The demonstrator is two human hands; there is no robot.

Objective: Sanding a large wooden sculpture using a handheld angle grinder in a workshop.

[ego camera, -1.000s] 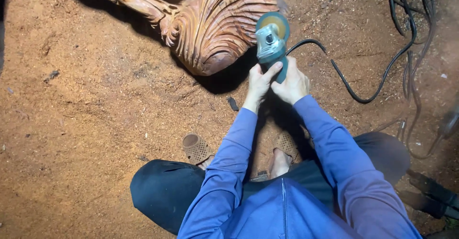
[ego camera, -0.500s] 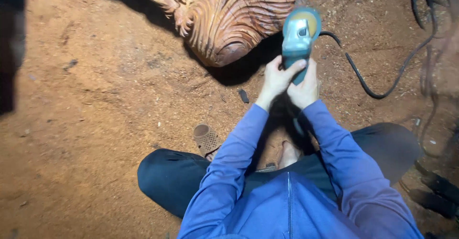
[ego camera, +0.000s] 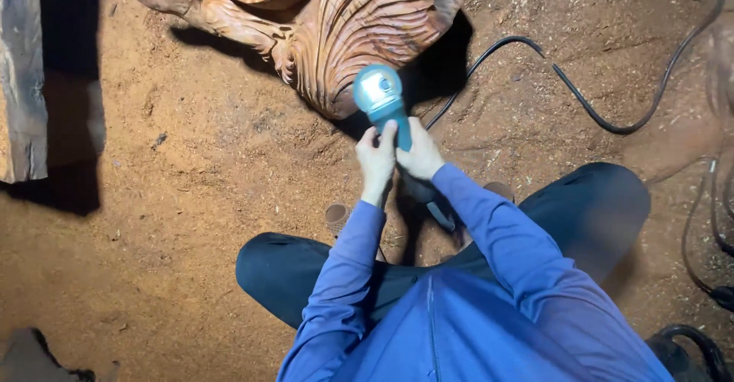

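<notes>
Now the teal angle grinder (ego camera: 380,100) is being gripped by both hands, its round head being held just beyond the fingertips, over the lower edge of the ribbed wooden carving (ego camera: 344,30); whether disc and wood are touching cannot be told. The left hand (ego camera: 376,160) is being kept wrapped around the body's left flank, fingers curled together on the casing, and the right hand (ego camera: 419,152) is being clamped on the other flank, thumb laid along the top. Compared with half a second ago, the grinder is being seen lower and more central against the carving, though the camera itself is being moved, so a real shift of the tool cannot be confirmed. Its black cable (ego camera: 581,99) is being trailed away to the right of the knuckles across the sawdust-covered ground (ego camera: 191,198).
</notes>
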